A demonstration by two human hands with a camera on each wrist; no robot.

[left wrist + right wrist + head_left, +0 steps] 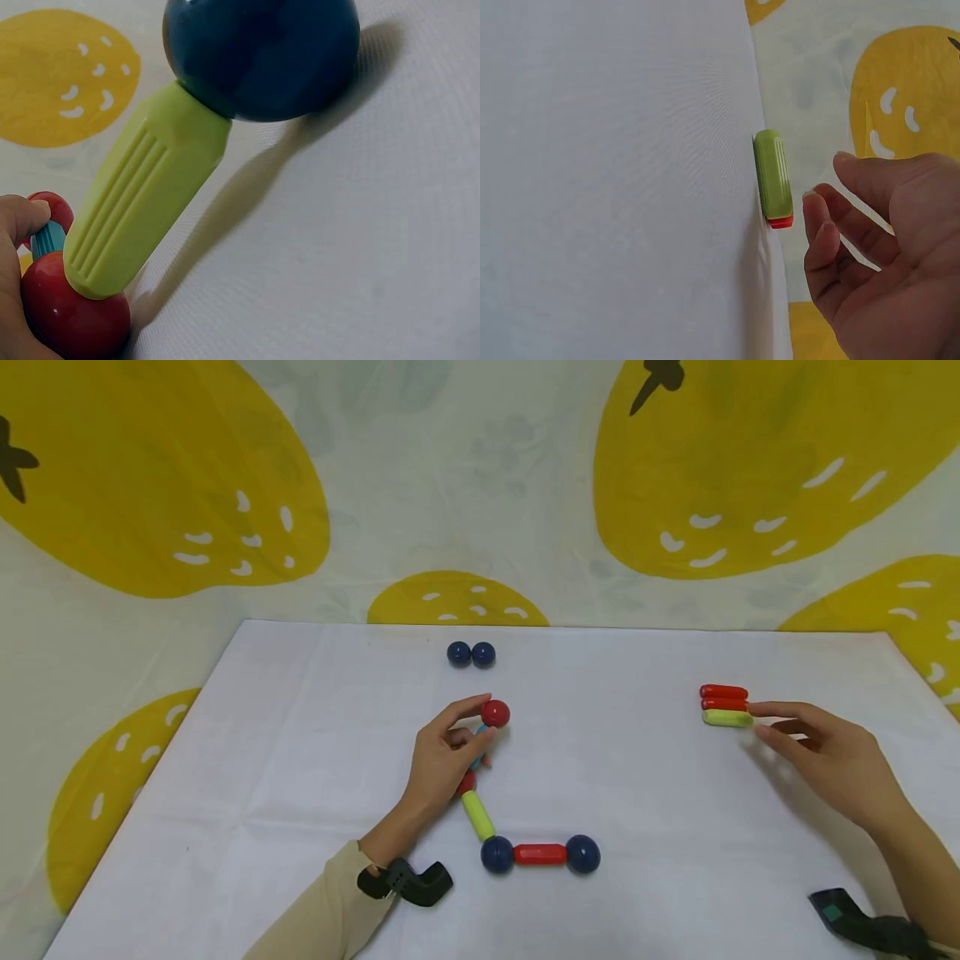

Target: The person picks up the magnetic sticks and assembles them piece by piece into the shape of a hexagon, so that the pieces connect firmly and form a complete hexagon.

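Note:
My left hand pinches a red ball between thumb and index finger. A light-blue rod, partly hidden by the fingers, joins that ball to a second red ball. From there the chain runs through a yellow-green rod, a dark-blue ball, a red rod and another dark-blue ball. Over on the right, my right hand is beside the right ends of loose rods, thumb and index finger apart. The nearest loose rod is yellow-green; two red rods lie behind it.
Two dark-blue balls sit side by side near the far edge of the white-covered table. Beyond that edge hangs a pale cloth printed with yellow fruit shapes.

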